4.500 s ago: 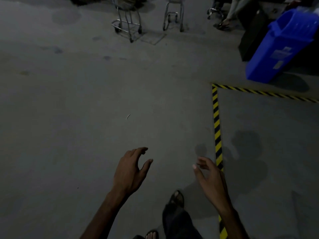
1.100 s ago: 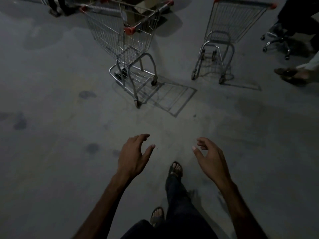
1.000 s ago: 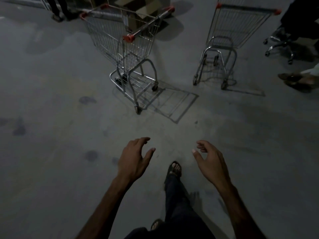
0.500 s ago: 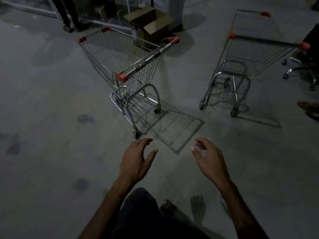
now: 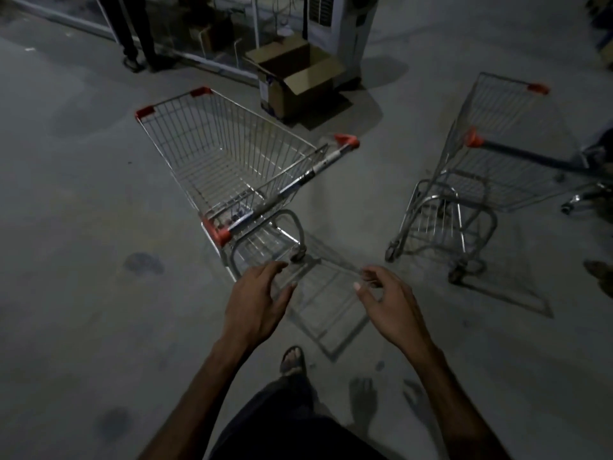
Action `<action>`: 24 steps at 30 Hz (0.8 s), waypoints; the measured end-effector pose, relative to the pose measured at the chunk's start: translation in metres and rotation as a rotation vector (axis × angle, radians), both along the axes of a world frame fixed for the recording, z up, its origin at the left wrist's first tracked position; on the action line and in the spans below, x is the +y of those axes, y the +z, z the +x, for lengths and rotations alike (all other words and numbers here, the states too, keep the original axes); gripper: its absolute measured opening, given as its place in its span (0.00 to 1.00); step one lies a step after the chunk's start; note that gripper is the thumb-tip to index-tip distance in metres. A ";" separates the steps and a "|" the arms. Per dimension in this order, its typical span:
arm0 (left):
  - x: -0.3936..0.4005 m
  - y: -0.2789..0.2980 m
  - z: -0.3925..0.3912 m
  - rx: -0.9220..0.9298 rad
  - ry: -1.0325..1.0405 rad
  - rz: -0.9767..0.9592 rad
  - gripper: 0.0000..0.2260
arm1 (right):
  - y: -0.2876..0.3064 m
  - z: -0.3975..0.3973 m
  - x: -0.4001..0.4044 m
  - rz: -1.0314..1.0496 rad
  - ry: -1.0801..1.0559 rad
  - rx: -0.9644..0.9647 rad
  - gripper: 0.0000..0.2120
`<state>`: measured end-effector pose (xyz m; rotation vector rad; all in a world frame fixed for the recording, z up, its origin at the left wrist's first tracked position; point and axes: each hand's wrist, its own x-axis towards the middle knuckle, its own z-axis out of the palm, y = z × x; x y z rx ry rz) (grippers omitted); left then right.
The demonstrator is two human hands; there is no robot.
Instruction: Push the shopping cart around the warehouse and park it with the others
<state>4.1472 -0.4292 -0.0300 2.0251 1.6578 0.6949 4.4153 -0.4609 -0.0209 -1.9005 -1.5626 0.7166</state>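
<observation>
An empty wire shopping cart (image 5: 232, 164) with red corner caps stands on the concrete floor ahead of me, its handle bar (image 5: 285, 190) slanting from lower left to upper right. My left hand (image 5: 257, 302) hovers just short of the handle's near end, fingers loosely curled, holding nothing. My right hand (image 5: 389, 305) is held out at the same height, also loosely curled and empty. Neither hand touches the cart. A second wire cart (image 5: 481, 167) stands to the right, its dark handle pointing right.
An open cardboard box (image 5: 295, 78) sits behind the near cart, next to a white appliance (image 5: 338, 21). A person's legs (image 5: 132, 31) stand at the back left by a glass partition. An office chair base (image 5: 583, 194) and another person's foot (image 5: 600, 277) are at the right edge.
I have walked towards the two carts, which now loom much closer and larger. My hands keep the same outstretched pose and now lie just short of the near cart's handle.
</observation>
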 end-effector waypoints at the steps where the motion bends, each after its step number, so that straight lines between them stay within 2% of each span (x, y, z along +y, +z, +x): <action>1: 0.019 0.001 0.002 -0.003 0.008 0.021 0.20 | 0.002 0.002 0.022 0.001 0.012 -0.003 0.14; 5: 0.090 0.007 0.006 0.034 0.041 0.105 0.17 | 0.008 0.005 0.109 0.026 0.084 -0.047 0.16; 10: 0.141 0.006 0.003 0.096 0.118 0.174 0.14 | 0.013 -0.003 0.194 0.041 0.202 -0.111 0.17; 15: 0.169 -0.007 -0.007 0.136 0.169 -0.062 0.17 | 0.000 -0.009 0.275 0.140 0.415 -0.324 0.19; 19: 0.178 -0.005 -0.001 0.263 0.268 -0.193 0.16 | -0.008 -0.001 0.336 0.287 0.543 -0.521 0.20; 24: 0.189 -0.009 0.007 0.398 0.400 -0.334 0.36 | -0.020 0.027 0.397 0.274 0.758 -0.584 0.30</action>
